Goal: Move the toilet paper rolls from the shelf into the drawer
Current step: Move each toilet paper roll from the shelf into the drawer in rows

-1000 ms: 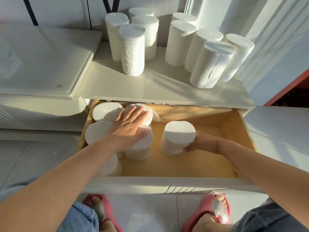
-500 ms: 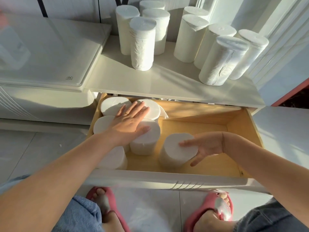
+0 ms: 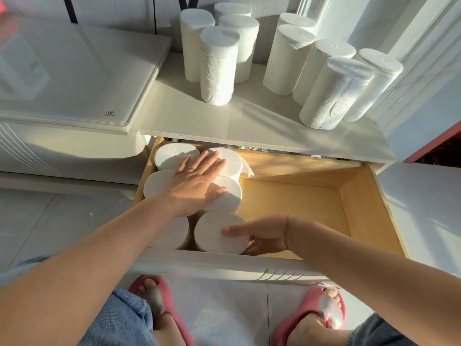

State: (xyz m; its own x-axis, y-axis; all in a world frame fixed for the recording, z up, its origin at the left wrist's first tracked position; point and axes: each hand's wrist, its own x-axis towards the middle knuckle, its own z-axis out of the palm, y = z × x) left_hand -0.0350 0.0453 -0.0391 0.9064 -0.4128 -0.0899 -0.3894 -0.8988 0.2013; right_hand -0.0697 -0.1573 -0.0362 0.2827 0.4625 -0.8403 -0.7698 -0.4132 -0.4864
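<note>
Several white toilet paper rolls (image 3: 218, 68) stand upright on the white shelf (image 3: 224, 123). Below it the wooden drawer (image 3: 359, 196) is pulled out. Several rolls stand packed in its left part. My left hand (image 3: 197, 183) lies flat with spread fingers on top of the rolls at the back left. My right hand (image 3: 264, 233) holds the side of the front roll (image 3: 214, 233), thumb over its top, pressed against the other rolls near the drawer front.
The drawer's right half shows bare wood. A white glass-topped cabinet (image 3: 74, 71) stands to the left of the shelf. My feet in pink slippers (image 3: 316, 313) rest on the tiled floor under the drawer front (image 3: 249, 270).
My right hand has slid the roll from the drawer's middle leftward and toward the front, up against the other rolls. My left hand has stayed flat on the back rolls.
</note>
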